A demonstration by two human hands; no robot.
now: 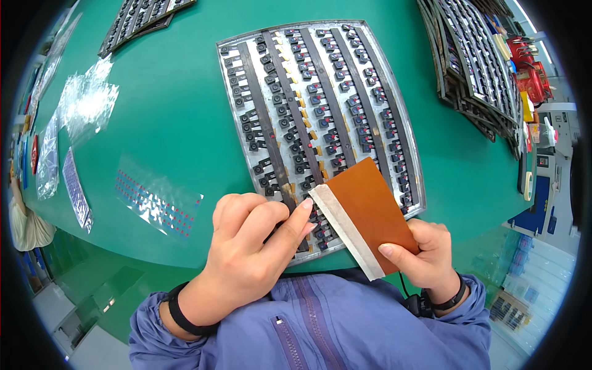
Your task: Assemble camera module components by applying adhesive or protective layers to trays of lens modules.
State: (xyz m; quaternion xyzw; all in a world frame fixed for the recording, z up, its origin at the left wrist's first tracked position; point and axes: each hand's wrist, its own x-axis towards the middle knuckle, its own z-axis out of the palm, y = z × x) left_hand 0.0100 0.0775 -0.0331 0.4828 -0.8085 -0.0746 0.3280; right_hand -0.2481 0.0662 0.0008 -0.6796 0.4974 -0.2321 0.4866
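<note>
My right hand [425, 253] grips an amber-brown rectangular sheet [369, 213] by its near right corner, thumb on top. A pale, whitish strip [346, 233] runs along the sheet's left edge. At the upper end of that strip my left hand [246, 246] is closed in a pinch, its index fingertip at the corner. Whatever may be between its fingertips is too small to make out. Under both hands lies a metal tray [223, 80] with rows of small black camera-like modules, several with red spots, and dark bars between the rows. The sheet hides part of the tray's near end.
On the green table [166, 80], clear film with red dots [159, 200] lies at left, near crumpled clear plastic [89, 102] and a narrow dotted strip [76, 188]. Stacked loaded trays [475, 74] stand at right; another stack [139, 23] is at far left. Another person's sleeve [29, 228] shows at the left edge.
</note>
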